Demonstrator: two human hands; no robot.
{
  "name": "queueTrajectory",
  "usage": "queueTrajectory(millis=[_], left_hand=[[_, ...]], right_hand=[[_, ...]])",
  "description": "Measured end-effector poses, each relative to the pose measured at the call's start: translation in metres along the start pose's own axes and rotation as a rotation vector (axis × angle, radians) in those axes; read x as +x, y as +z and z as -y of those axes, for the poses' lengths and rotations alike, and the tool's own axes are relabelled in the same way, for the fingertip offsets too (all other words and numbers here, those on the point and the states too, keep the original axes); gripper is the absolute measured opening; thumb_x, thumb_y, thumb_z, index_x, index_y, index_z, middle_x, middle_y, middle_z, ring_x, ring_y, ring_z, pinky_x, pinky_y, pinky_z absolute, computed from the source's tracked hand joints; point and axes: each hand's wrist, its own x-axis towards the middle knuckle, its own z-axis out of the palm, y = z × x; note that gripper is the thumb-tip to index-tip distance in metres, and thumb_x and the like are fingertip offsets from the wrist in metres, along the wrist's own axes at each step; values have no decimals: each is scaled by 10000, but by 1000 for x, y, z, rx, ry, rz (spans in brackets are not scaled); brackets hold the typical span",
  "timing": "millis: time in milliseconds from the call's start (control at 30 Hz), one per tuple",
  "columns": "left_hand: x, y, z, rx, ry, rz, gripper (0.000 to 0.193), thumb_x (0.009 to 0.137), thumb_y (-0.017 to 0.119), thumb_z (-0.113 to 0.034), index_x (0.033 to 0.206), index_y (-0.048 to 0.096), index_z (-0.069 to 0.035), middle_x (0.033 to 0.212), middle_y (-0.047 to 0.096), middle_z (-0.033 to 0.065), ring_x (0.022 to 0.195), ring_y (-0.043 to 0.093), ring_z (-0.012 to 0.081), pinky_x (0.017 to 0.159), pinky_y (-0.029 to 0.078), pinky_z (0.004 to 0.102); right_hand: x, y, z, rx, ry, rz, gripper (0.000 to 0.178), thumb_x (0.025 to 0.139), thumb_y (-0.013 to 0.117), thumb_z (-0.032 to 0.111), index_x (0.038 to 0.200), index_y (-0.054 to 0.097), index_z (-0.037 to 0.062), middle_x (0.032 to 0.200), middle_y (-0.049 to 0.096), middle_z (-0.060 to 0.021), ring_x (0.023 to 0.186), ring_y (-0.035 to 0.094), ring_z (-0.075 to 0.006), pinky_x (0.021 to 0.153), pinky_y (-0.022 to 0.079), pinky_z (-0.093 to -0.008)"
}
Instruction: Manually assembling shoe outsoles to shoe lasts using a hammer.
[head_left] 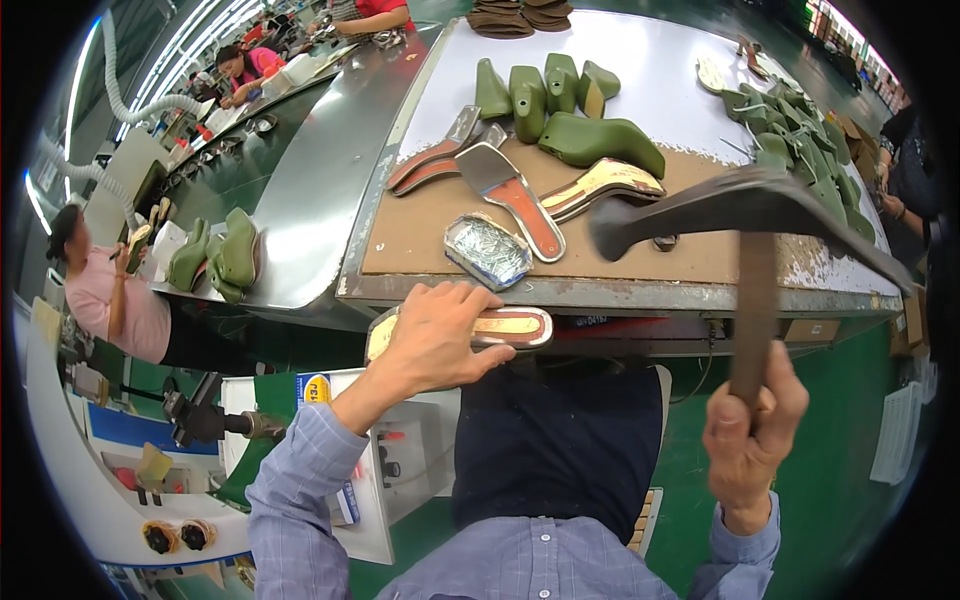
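Leftmost, green lasts [235, 255] stand on a metal bench [310, 190]. The left hand [430, 335] is clamped on a sole [515, 326] at the table's [405, 245] near edge, thumb apart from the other fingers. Just beyond lie nails [490, 252], then an insole [525, 212]. Rightmost, the right hand's [750, 440] fingers wrap tightly around a raised hammer's [755, 310] handle.

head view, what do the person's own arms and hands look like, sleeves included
The left sleeve and right sleeve are pale blue-violet cloth with a faint light check, ending short of the hands. The left hand and right hand are bare, fingers uncovered; no gloves or watch show.
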Motion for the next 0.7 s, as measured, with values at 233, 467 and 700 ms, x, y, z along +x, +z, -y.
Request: queueTrajectory(millis=[233, 467, 700], left_hand=[[-4, 4, -5, 202, 56, 38, 616, 704, 684, -595, 1063, 613, -100, 871, 598, 72, 850, 572, 247, 724, 385, 372], [-1, 4, -1, 203, 60, 25, 677, 696, 672, -632, 1086, 604, -83, 839, 595, 80, 828, 568, 247, 709, 383, 377], [-3, 6, 1, 231, 56, 19, 673, 686, 686, -621, 1054, 603, -63, 854, 599, 78, 839, 568, 242, 718, 382, 382]], right_hand=[[23, 37, -12, -323, 80, 395, 442, 842, 639, 19, 1268, 518, 30, 1197, 603, -180, 1039, 613, -344, 859, 513, -348], [19, 3, 15, 183, -248, -53, 461, 985, 470, 220, 1400, 294, 125, 891, 651, -76, 554, 451, -62, 479, 346, -158], [12, 47, -19, -326, -25, 263, 432, 850, 641, 25, 1261, 510, 47, 1133, 625, -200, 886, 660, -342, 736, 535, -337]])
